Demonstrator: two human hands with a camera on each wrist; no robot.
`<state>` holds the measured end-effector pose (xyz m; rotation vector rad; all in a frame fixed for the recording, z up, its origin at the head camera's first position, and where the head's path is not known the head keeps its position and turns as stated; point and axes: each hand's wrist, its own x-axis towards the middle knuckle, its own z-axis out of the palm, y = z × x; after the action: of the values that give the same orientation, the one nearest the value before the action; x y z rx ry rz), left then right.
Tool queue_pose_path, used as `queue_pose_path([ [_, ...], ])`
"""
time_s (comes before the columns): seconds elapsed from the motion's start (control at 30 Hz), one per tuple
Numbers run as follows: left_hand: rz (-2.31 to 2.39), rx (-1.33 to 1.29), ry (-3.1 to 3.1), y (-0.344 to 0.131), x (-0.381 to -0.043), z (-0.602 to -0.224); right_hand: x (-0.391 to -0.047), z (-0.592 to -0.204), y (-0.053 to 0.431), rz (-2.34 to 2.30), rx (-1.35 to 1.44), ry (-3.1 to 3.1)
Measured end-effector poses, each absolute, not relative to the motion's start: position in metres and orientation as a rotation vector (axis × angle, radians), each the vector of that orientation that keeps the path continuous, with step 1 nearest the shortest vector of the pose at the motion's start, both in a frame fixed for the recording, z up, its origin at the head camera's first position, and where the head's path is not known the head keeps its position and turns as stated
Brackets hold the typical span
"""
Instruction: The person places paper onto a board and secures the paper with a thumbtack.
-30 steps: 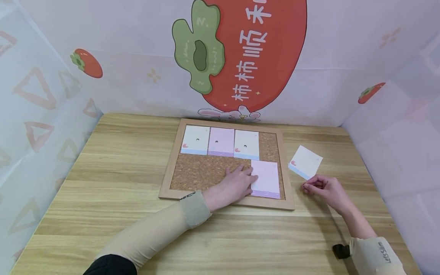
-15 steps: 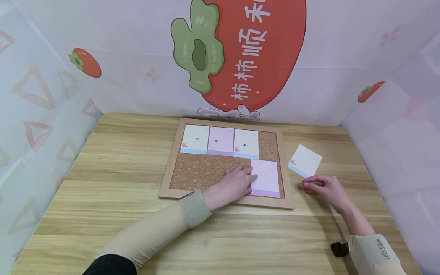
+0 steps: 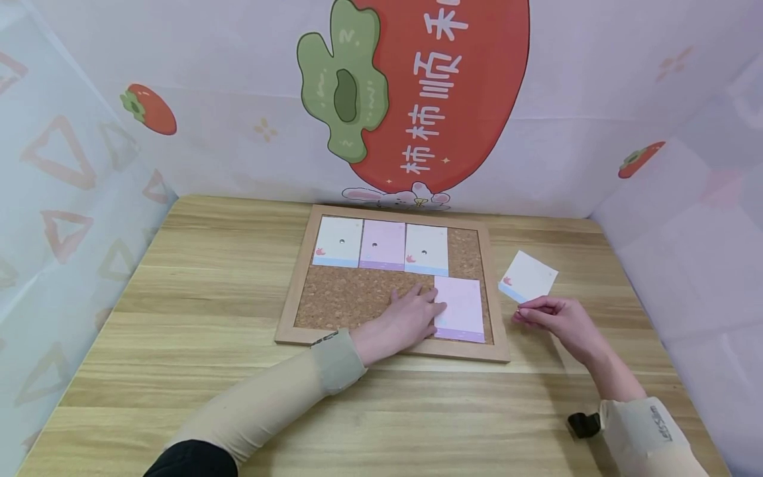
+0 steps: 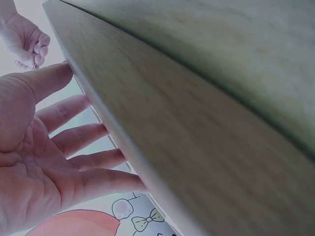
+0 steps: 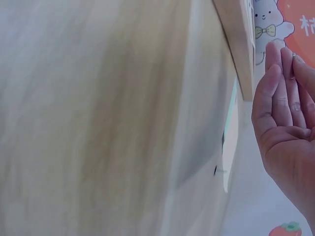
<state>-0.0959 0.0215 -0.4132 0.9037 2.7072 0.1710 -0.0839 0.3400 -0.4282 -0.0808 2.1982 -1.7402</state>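
A cork board (image 3: 340,298) in a wooden frame lies on the table. My left hand (image 3: 405,321) rests on it with spread fingers, its fingertips on the left edge of a lilac paper note (image 3: 461,308) at the lower right. My right hand (image 3: 557,324) is raised just right of the frame. Its thumb and fingers pinch a tiny shiny thumbtack (image 5: 294,55), mostly hidden by the fingertips. Along the board's top, a white note (image 3: 334,232), a lilac note (image 3: 384,232) and another white note (image 3: 426,238) each bear a small metal tack head.
A loose white note (image 3: 530,275) lies tilted on the wooden table (image 3: 179,318), right of the board, just beyond the right hand. Beside it, the right wrist view shows a small dark pointed thing (image 5: 215,170). A printed cloth backdrop (image 3: 226,146) stands behind the table.
My right hand has moved slightly left and up, closer to the board's right frame, with its fingers still pinched. The left hand and the lilac note under it have stayed put.
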Motion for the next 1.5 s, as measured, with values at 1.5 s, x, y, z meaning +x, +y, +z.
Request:
queue_pose_path([
  [1.5,0.173,0.867,2.687,0.022,-0.098,-0.415,-0.135,-0.422,0.264,-1.385,-0.052,2.079],
])
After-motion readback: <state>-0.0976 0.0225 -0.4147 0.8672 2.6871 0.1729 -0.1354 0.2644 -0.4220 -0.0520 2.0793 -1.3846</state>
